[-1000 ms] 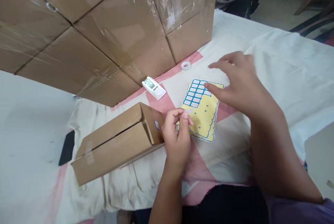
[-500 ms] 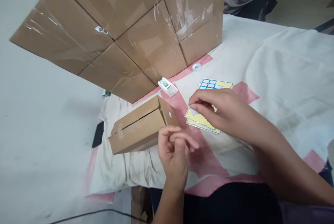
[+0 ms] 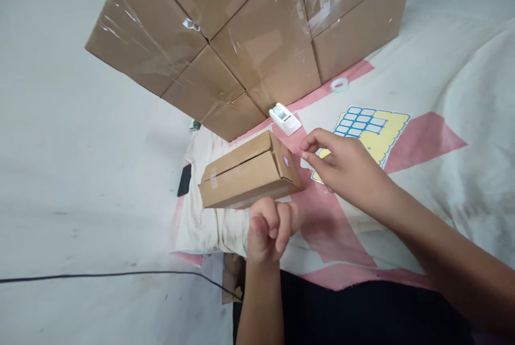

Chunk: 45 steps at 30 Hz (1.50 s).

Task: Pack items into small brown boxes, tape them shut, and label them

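Observation:
My right hand (image 3: pixel 341 162) pinches a small whitish sticker (image 3: pixel 308 161) between thumb and fingertips, above the pink and white cloth. Under and behind it lie yellow sticker sheets (image 3: pixel 392 129) with blue outlines and rows of pale labels; the hand covers part of them. To the left sits a closed brown cardboard box (image 3: pixel 245 173), with a small white label (image 3: pixel 286 161) on its end face. My left hand (image 3: pixel 270 227) is near the front of this box, its fingers curled in and partly blurred. Nothing shows in it.
Behind stands a wrapped stack of cardboard boxes (image 3: pixel 265 44). A white tape dispenser (image 3: pixel 285 119) rests at its foot, and a tape roll (image 3: pixel 339 85) lies farther right. A dark phone-like object (image 3: pixel 184 180) is by the wall. A black cable (image 3: pixel 161 273) runs at lower left.
The view has shifted, so the boxes appear farther right and higher. My right hand has moved off the sticker sheets towards the box's end with the sticker. My left hand's fingers have curled in.

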{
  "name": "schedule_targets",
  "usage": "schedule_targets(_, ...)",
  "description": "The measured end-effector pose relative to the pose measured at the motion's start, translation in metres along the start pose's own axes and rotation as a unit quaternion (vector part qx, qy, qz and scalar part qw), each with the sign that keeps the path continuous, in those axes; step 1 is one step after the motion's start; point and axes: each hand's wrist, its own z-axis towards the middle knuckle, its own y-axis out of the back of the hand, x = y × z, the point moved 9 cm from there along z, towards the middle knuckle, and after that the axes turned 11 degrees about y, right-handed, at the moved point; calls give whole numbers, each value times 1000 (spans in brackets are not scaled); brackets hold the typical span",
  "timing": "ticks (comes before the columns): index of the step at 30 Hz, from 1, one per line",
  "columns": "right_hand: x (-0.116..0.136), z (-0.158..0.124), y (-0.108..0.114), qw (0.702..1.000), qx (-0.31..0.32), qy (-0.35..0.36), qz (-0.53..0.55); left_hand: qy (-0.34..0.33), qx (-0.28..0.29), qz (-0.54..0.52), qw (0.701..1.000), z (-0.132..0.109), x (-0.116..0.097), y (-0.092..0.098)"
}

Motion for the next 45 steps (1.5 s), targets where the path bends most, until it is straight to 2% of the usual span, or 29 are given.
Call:
schedule_targets(3,-1,0,-5,1000,-4,6,17,-14,-95,63,993,-8,-14,23)
schedule_targets(5,1,-1,-8,999,-6,6,37,-39,-177,136,974,-14,-22,38)
schedule_targets(7,5,-2,-11,998,-4,10,69,-60,-274,242,929,-21,-28,49)
schedule_targets(9,10,-4,-14,995,8,19,102,-54,-338,334,878,-26,-27,50)
schedule_targets(11,16,-6,-19,991,29,30,127,-28,-356,380,853,-27,-21,46)
schedule_targets(14,21,-9,-24,986,60,44,150,-6,-363,391,846,-26,-14,41)
schedule_targets(20,31,-10,-27,979,113,85,144,-31,-403,374,835,-31,-20,45)
schedule_targets(22,33,-9,-23,981,108,103,125,-31,-402,383,831,-32,-20,45)
schedule_targets(24,29,-6,-15,989,71,104,81,-57,-422,397,813,-37,-27,49)
schedule_targets(26,20,-3,-5,996,25,89,-5,-115,-474,426,762,-48,-44,56)
schedule_targets(28,7,-2,-1,992,-4,61,-110,-178,-523,494,672,-61,-66,61)
schedule_targets(29,1,-2,-2,987,-6,46,-156,-194,-526,544,624,-62,-74,62)
schedule_targets(31,-10,-1,-10,975,11,22,-221,-182,-488,657,546,-53,-80,67)
schedule_targets(32,-14,-1,-16,970,25,12,-241,-161,-455,706,518,-45,-79,70)
schedule_targets(34,-20,-1,-28,964,53,0,-261,-115,-402,768,486,-35,-73,79)
schedule_targets(36,-24,-2,-37,961,74,-10,-266,-91,-381,787,476,-31,-68,85)
schedule_targets(38,-27,-2,-43,963,87,-13,-256,-84,-378,787,481,-31,-66,86)
schedule_targets(45,-32,-1,-51,980,85,-6,-178,-90,-385,781,484,-31,-65,83)
